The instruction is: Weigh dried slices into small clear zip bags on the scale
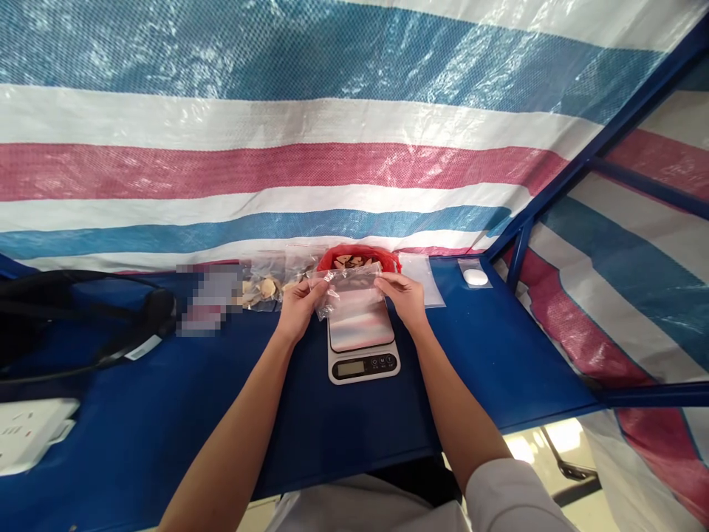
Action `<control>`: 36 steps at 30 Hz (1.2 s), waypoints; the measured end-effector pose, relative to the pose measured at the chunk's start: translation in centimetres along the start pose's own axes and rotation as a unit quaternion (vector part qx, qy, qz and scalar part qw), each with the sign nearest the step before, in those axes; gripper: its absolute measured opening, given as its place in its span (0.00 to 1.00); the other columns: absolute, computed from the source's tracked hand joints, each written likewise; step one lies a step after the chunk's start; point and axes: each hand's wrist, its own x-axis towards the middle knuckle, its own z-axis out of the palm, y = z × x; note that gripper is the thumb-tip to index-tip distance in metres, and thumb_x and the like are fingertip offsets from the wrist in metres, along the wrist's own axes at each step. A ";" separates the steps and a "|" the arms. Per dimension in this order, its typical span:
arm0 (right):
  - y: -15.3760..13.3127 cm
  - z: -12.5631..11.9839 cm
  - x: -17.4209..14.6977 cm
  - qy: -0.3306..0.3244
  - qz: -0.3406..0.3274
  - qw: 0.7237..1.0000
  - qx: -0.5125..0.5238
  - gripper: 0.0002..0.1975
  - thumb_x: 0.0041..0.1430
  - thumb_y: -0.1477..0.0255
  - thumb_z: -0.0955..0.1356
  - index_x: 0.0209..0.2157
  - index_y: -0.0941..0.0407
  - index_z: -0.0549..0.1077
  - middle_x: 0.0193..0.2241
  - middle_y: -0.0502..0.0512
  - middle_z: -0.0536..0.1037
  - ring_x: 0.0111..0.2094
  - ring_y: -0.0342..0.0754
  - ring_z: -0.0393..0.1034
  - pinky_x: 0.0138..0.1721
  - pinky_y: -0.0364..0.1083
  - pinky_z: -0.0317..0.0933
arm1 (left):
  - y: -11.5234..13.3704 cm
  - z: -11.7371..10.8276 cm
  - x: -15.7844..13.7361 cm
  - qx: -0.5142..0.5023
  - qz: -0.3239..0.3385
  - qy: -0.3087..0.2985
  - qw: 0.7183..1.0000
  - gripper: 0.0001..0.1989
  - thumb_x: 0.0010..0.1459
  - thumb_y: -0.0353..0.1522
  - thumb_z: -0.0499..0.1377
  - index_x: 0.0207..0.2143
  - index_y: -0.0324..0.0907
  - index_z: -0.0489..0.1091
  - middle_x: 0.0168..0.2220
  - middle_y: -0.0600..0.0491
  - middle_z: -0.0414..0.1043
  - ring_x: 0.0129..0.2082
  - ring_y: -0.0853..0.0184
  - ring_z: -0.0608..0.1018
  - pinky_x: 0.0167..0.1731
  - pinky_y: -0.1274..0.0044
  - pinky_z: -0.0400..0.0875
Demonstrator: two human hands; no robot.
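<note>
Between my two hands a clear plastic bag [351, 287] is stretched over the back part of a kitchen scale [362, 332]. My left hand [300, 304] pinches the bag's left side, and my right hand [404, 295] pinches its right edge. The bag looks empty and see-through. Just behind it stands a red bag [360, 253], its mouth open on brownish dried slices [354, 261]. The scale has a shiny plate and a small display with several buttons; I cannot read any digits. Left of my left hand lie clear bags [266, 288] holding pale dried slices.
A white sheet or flat bag [424, 284] lies right of the red bag. Farther right is a small bag with a white oval object [475, 277]. At left are a black strapped device [149, 318] and a white power strip [33, 432]. Striped sheeting [277, 170] hangs behind the blue table [221, 421].
</note>
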 end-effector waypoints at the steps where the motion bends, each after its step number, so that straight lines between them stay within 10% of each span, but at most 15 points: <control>1: -0.1 -0.1 0.1 -0.002 -0.003 1.000 0.001 0.17 0.50 0.58 0.77 0.37 0.55 0.84 0.28 0.52 0.83 0.28 0.49 0.76 0.35 0.49 0.73 | 0.4 -0.2 0.0 0.005 -0.005 -0.004 1.000 0.21 0.43 0.46 0.75 0.33 0.39 0.82 0.29 0.49 0.81 0.26 0.66 0.78 0.30 0.74 0.75; 7: -1.7 -0.6 1.5 -0.083 -0.041 0.995 -0.040 0.14 0.51 0.59 0.77 0.36 0.53 0.85 0.27 0.52 0.83 0.26 0.49 0.76 0.32 0.48 0.72 | 4.8 -0.5 0.7 0.176 0.060 -0.026 0.982 0.22 0.45 0.48 0.73 0.36 0.41 0.83 0.37 0.47 0.84 0.38 0.57 0.81 0.42 0.71 0.75; 12: -4.2 0.0 2.9 -0.190 -0.098 0.968 -0.130 0.11 0.56 0.60 0.75 0.35 0.51 0.85 0.29 0.52 0.84 0.31 0.51 0.78 0.33 0.47 0.71 | 8.8 1.6 2.3 0.353 0.056 -0.194 0.913 0.19 0.53 0.49 0.67 0.35 0.44 0.84 0.29 0.51 0.81 0.30 0.60 0.80 0.32 0.75 0.72; 17: -5.8 0.7 3.6 -0.225 -0.128 0.947 -0.191 0.08 0.57 0.63 0.74 0.36 0.50 0.86 0.34 0.51 0.86 0.35 0.52 0.80 0.37 0.48 0.72 | 8.9 2.9 3.5 0.328 0.008 -0.267 0.906 0.18 0.55 0.49 0.65 0.34 0.45 0.84 0.27 0.51 0.80 0.26 0.62 0.79 0.25 0.76 0.70; 25: -3.9 -0.4 2.7 -0.119 -0.047 0.988 -0.083 0.15 0.52 0.59 0.76 0.39 0.52 0.84 0.40 0.54 0.86 0.43 0.55 0.81 0.48 0.52 0.75 | 5.9 2.3 2.7 0.232 0.031 -0.157 0.959 0.19 0.56 0.48 0.67 0.34 0.41 0.82 0.23 0.52 0.77 0.28 0.64 0.77 0.33 0.75 0.71; 30: -2.5 0.4 1.7 -0.091 0.106 0.990 0.018 0.22 0.47 0.54 0.78 0.39 0.54 0.84 0.36 0.55 0.85 0.38 0.56 0.81 0.33 0.50 0.79 | 4.1 3.5 2.2 0.140 0.031 -0.061 0.988 0.20 0.50 0.48 0.70 0.33 0.40 0.82 0.29 0.51 0.80 0.29 0.65 0.78 0.34 0.74 0.73; 36: -2.0 0.8 2.1 -0.040 0.133 0.986 0.091 0.25 0.42 0.55 0.79 0.40 0.55 0.83 0.32 0.54 0.85 0.35 0.53 0.81 0.33 0.48 0.77 | 2.7 4.1 1.4 0.075 0.027 -0.019 0.997 0.21 0.48 0.49 0.72 0.31 0.40 0.82 0.31 0.49 0.82 0.33 0.60 0.81 0.36 0.71 0.77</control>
